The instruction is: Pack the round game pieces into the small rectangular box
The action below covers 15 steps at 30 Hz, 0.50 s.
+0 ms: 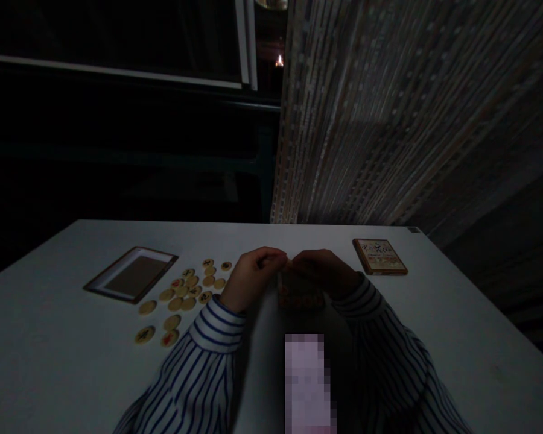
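Observation:
Both of my hands meet over the middle of the white table, fingertips pinched together. Between the fingertips of my left hand (256,274) and my right hand (328,270) shows a small pale edge of a xiangqi piece (290,263), mostly covered by the fingers. Just below them, in the shadow of my right hand, xiangqi pieces in a row (302,299) stand close together; the dim light hides their markings. To the left of my left hand lie several loose round xiangqi pieces (187,303), some with black or red characters, others blank side up.
An open shallow box (136,299) with a brown rim lies at the table's left. A flat box lid or boxed set (380,256) with printed characters lies at the right. Beyond the white table (461,337) hangs a string curtain (357,120). A pixelated pale patch covers the near middle.

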### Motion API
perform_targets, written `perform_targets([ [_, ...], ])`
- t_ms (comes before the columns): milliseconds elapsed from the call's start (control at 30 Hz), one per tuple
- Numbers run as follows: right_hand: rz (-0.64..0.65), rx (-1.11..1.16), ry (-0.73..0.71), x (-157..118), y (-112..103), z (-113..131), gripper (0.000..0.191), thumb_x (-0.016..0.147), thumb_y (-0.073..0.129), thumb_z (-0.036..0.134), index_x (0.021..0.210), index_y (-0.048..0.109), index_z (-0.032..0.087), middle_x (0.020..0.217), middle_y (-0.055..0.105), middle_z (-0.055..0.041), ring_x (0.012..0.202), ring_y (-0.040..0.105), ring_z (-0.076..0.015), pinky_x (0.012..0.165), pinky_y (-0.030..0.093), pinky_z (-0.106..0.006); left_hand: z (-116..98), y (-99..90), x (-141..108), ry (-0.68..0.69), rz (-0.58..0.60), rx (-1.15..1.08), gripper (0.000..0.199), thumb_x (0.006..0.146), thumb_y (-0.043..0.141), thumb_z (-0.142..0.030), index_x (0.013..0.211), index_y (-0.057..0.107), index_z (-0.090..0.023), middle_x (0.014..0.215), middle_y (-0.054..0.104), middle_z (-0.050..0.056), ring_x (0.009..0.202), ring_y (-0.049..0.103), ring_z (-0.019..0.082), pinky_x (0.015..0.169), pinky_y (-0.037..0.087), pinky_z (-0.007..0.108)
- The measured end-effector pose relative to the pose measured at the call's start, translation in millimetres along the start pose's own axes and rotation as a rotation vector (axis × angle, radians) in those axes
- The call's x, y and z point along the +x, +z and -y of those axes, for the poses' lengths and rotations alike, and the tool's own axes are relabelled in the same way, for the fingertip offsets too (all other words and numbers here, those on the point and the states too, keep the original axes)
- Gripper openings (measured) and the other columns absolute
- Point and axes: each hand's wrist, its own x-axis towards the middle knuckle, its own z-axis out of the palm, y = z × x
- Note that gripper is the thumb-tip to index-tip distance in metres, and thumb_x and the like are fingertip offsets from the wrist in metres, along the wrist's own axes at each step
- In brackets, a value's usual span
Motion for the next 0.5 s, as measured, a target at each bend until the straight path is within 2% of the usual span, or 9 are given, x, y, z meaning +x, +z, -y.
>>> perform_targets([
  [233,0.003,0.084,0.025,0.4,-1.6,-0.1,0.023,0.077,0.049,0.034,0.078,0.06,0.015,0.07,0.063,-0.0013,0.063,0.056,-0.0096,0.055,0.04,-0.019,-1.5,-1.2,-0.3,-0.004,0.019,-0.033,0.016,0.07,0.057,-0.028,0.078,0.063,-0.015,0.075,0.067,0.002,0.07,0.061,0.014,0.067,0.049,0.027],
  [500,0.001,0.29,0.107,2.1,-0.2,-0.4,0.025,0.074,0.052,0.037,0.08,0.061,0.015,0.076,0.066,-0.0037,0.072,0.059,-0.0132,0.062,0.045,-0.023,2.5,-4.5,-0.2,-0.062,0.112,-0.099,0.029,0.069,0.057,-0.034,0.089,0.064,-0.014,0.09,0.066,0.006,0.083,0.059,0.017,0.078,0.045,0.03],
])
